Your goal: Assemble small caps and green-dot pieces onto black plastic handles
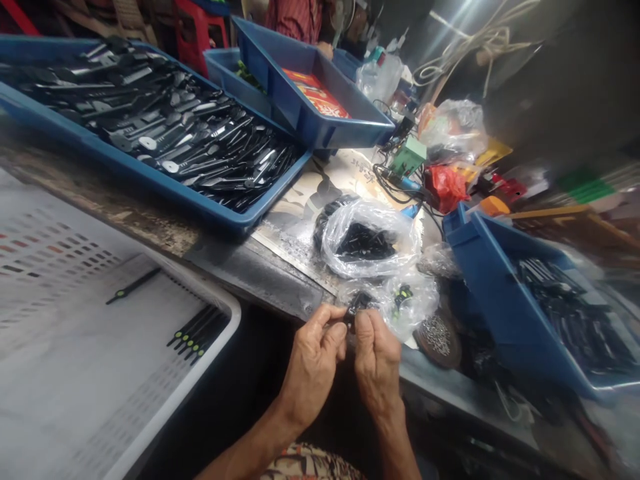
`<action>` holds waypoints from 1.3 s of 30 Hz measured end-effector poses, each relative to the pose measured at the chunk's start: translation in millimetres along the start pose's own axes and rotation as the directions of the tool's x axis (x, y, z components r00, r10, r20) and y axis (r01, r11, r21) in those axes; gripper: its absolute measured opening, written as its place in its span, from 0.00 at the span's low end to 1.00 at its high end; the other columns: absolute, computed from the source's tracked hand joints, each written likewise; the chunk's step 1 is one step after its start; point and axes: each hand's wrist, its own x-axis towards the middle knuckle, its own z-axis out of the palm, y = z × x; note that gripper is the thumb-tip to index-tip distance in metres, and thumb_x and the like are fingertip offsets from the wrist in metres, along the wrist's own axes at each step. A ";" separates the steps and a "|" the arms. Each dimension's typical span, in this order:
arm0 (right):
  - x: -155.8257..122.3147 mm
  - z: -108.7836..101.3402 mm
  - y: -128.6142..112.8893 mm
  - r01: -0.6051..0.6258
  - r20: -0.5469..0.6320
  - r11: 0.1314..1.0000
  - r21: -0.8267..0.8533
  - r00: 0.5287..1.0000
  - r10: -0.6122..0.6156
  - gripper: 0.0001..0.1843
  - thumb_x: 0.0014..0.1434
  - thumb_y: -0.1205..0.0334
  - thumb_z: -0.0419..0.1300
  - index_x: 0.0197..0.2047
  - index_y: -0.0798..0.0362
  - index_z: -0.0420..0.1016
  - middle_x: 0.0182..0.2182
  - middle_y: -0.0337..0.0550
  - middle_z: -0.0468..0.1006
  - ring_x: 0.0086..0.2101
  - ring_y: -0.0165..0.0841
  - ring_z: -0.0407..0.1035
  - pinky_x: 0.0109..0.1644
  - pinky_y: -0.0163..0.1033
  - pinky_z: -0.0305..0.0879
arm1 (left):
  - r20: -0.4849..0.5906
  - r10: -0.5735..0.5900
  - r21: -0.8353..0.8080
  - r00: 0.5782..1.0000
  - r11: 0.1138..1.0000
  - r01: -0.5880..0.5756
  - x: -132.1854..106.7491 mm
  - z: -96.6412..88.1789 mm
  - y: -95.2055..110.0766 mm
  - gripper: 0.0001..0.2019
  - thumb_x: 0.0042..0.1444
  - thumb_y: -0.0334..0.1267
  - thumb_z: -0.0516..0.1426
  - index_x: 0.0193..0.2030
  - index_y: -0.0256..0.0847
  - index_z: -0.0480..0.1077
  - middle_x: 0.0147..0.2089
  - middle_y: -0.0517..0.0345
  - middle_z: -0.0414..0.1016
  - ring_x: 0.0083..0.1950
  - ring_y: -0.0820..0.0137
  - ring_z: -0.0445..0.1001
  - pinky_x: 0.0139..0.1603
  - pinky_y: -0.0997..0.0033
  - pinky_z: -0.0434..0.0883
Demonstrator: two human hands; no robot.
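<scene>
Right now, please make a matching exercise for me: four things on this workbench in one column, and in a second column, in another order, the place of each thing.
Things:
1. Black-and-green sticks
2. Red plastic bag
3. Long black parts
4. Left hand

Places:
A. In a blue plastic tray
B. Around a small black part, together with the right hand
C. On a white perforated tray
D. Beside a green box, among wires

Pairs: 1-C, 2-D, 3-A, 4-B.
</scene>
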 end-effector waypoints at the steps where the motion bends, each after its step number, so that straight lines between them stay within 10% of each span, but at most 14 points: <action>1: 0.6 0.5 0.8 0.016 -0.008 1.000 -0.017 1.000 -0.016 0.15 0.66 0.64 0.43 0.26 0.51 0.58 0.22 0.37 0.62 0.23 0.30 0.59 0.28 0.35 0.54 | 0.004 -0.002 -0.004 1.000 1.000 0.002 0.2 0.2 0.3 0.09 0.60 0.37 0.50 0.44 0.39 0.66 0.24 0.66 0.56 0.26 0.76 0.56 0.29 0.77 0.59; 18: 17.2 5.1 -0.6 -0.016 -0.123 0.973 -0.229 0.992 -0.012 0.22 0.66 0.59 0.43 0.23 0.52 0.66 0.15 0.39 0.65 0.16 0.31 0.58 0.23 0.38 0.48 | 0.019 -0.029 -0.212 0.999 0.977 0.032 9.5 4.1 2.2 0.06 0.58 0.37 0.51 0.39 0.37 0.64 0.23 0.65 0.58 0.24 0.78 0.55 0.23 0.78 0.55; 26: 24.5 -5.1 -1.9 -0.277 0.020 0.961 0.000 0.961 0.277 0.24 0.65 0.52 0.42 0.24 0.52 0.68 0.19 0.41 0.70 0.22 0.33 0.64 0.28 0.38 0.56 | 0.053 -0.163 -0.474 0.985 0.864 0.169 18.9 3.9 10.2 0.07 0.54 0.37 0.55 0.34 0.36 0.61 0.27 0.61 0.63 0.24 0.79 0.59 0.21 0.80 0.52; 31: 19.9 -11.3 3.2 -0.167 0.024 0.974 0.156 0.986 0.166 0.13 0.63 0.61 0.48 0.43 0.54 0.71 0.34 0.44 0.74 0.34 0.34 0.68 0.38 0.37 0.62 | 0.061 -0.220 -0.525 0.973 0.823 0.219 19.5 2.7 12.1 0.06 0.53 0.35 0.56 0.35 0.36 0.63 0.29 0.58 0.66 0.24 0.79 0.61 0.21 0.80 0.53; 39: 13.1 -8.1 8.6 -0.152 -0.006 0.983 0.106 0.988 0.154 0.10 0.59 0.68 0.48 0.38 0.53 0.70 0.31 0.42 0.72 0.34 0.33 0.67 0.39 0.38 0.63 | 0.098 -0.230 -0.552 0.968 0.797 0.245 18.9 2.9 9.2 0.03 0.55 0.32 0.52 0.36 0.35 0.62 0.29 0.58 0.65 0.25 0.79 0.61 0.21 0.81 0.53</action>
